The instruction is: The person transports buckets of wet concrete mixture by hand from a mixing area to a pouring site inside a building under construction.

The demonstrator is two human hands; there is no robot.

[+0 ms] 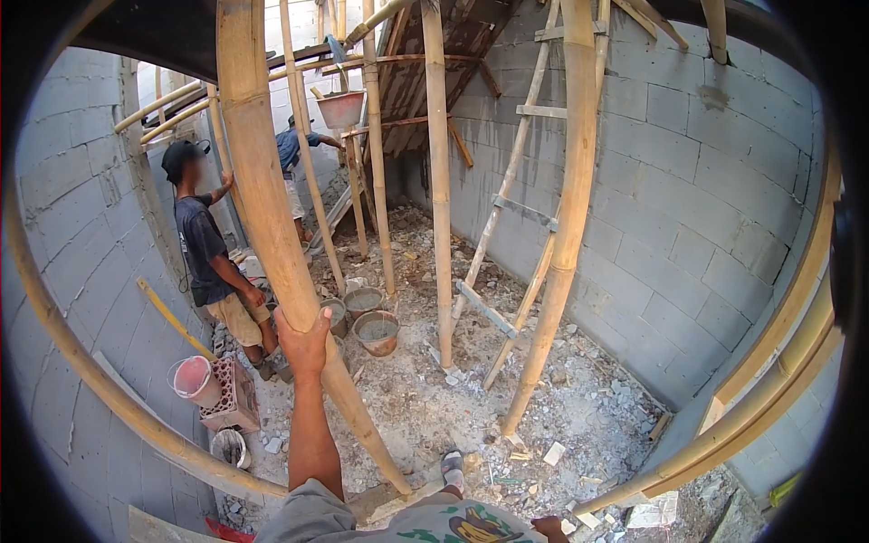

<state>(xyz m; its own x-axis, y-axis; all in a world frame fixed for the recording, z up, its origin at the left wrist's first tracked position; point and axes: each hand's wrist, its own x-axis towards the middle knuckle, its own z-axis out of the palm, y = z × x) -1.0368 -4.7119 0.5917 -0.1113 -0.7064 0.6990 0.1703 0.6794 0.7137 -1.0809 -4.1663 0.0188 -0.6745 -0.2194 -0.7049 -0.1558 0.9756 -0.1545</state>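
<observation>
One leaning bamboo pole (256, 181) passes through my left grip (303, 342), closed around it. My right grip (549, 526) barely shows; I cannot tell its opening.

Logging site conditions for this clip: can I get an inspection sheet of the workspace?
Surface: rubble-strewn ground, mortar bits and block fragments.
Job's things: bamboo pole, leaning, gripped.
Clutter: mortar buckets, pink bucket beside a perforated block, leaning wooden ladder.
Hands: left hand wrapped round the pole; right hand at the frame edge, grip unclear.
Cables: nothing seen.
Surroundings: grey block walls, bamboo props, person in a dark shirt, another person farther back.
</observation>
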